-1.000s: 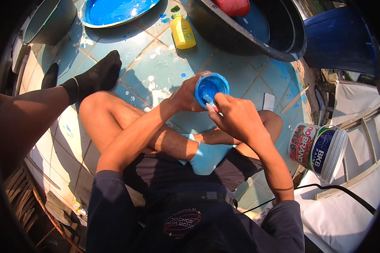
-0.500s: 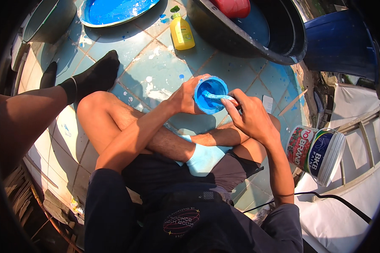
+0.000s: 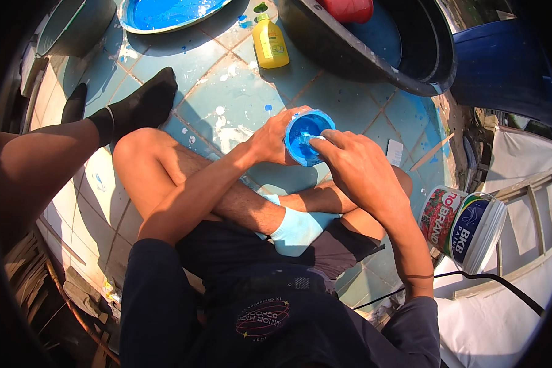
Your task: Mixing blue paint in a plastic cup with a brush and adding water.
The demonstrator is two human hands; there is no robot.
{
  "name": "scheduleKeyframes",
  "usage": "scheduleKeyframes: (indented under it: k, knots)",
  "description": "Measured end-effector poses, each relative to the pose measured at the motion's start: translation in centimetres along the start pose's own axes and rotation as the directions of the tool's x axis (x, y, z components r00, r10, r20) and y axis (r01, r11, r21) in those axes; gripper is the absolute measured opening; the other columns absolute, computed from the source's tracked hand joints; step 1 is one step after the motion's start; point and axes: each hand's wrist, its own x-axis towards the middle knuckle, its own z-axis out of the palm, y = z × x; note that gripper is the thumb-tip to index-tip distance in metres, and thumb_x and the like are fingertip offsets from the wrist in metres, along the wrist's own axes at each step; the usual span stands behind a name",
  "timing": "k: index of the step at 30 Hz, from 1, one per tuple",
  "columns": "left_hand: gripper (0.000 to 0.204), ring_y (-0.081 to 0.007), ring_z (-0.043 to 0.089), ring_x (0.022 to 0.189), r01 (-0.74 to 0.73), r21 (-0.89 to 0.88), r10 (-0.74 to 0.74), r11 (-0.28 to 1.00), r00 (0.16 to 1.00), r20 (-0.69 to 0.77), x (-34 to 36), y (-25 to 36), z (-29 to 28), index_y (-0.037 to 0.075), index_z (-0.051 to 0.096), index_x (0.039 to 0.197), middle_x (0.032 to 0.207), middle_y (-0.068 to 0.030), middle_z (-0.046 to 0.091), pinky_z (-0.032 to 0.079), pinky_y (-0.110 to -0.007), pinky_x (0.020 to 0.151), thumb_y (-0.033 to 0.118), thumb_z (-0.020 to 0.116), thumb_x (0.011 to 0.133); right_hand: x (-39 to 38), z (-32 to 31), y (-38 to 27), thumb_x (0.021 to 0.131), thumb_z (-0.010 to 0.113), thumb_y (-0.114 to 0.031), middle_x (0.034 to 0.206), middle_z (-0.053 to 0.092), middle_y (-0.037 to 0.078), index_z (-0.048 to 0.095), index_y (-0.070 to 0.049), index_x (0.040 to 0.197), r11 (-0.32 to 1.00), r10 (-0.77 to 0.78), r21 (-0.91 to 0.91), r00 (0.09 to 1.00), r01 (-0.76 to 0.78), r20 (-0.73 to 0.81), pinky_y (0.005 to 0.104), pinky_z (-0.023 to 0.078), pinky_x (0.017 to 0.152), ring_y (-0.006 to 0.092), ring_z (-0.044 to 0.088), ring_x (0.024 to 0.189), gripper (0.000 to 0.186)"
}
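Observation:
My left hand point(image 3: 275, 140) is closed round the side of a small round blue cup point(image 3: 290, 152), tilted so that its mouth faces me. Wet blue paint point(image 3: 303, 130) coats the inside. With fingers pinched together, my right hand point(image 3: 357, 165) grips a slim paint-covered tool point(image 3: 316, 138) at the cup's right rim. The tool's far end reaches into the paint; my fingers hide most of its handle, and I cannot tell its exact kind. Both hands are above my crossed legs, where a light blue sock point(image 3: 302, 232) shows.
Beyond lie a yellow bottle point(image 3: 270, 44), a blue-painted tray point(image 3: 165, 29) and a black basin point(image 3: 362, 52) holding a red container point(image 3: 348, 9). A paint bucket point(image 3: 463, 228) lies tipped at right. Another person's black-socked foot point(image 3: 147, 101) rests on the tiles at left.
My right hand has moved left and over the cup's rim, covering more of the tool. The tool's tip has shifted within the cup, and my left hand still holds it.

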Motion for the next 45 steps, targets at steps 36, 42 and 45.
scheduleKeyframes:
  k: [36,42,45]
  knots:
    - [0.095,-0.0327,0.06,0.121,0.075,-0.126,-0.072,0.989,0.997,0.035,0.4,0.8,-0.7,0.008,0.049,0.137,0.133,-0.016,0.058,0.049,-0.041,0.104,0.033,0.095,0.058,2.0,-0.8,1.8,0.08,0.066,-0.004,0.079,0.067,0.02,0.064,0.001,0.092,0.997,-0.072,-0.028,0.997,0.071,-0.032,0.044,0.055,0.069,0.0355,0.069,0.078,0.014]
    - [0.094,-0.0335,0.061,0.12,0.048,-0.134,-0.047,0.99,0.999,0.009,0.5,0.7,-0.7,0.007,0.049,0.136,0.131,-0.0163,0.059,0.05,-0.041,0.103,0.033,0.095,0.058,2.8,0.2,0.8,0.089,0.068,-0.018,0.074,0.065,0.023,0.059,0.003,0.089,0.996,0.03,-0.085,0.999,-0.027,0.038,0.0457,0.053,0.065,0.038,0.067,0.072,0.022]
    - [0.101,-0.0327,0.063,0.118,0.024,-0.093,-0.024,0.995,1.0,-0.001,0.2,0.6,-0.8,0.004,0.045,0.14,0.129,-0.0168,0.061,0.05,-0.04,0.101,0.032,0.095,0.057,2.9,0.1,0.0,0.087,0.068,-0.016,0.072,0.066,0.024,0.064,0.004,0.085,0.997,0.018,-0.074,1.0,-0.019,-0.022,0.0432,0.056,0.065,0.0366,0.069,0.069,0.02]
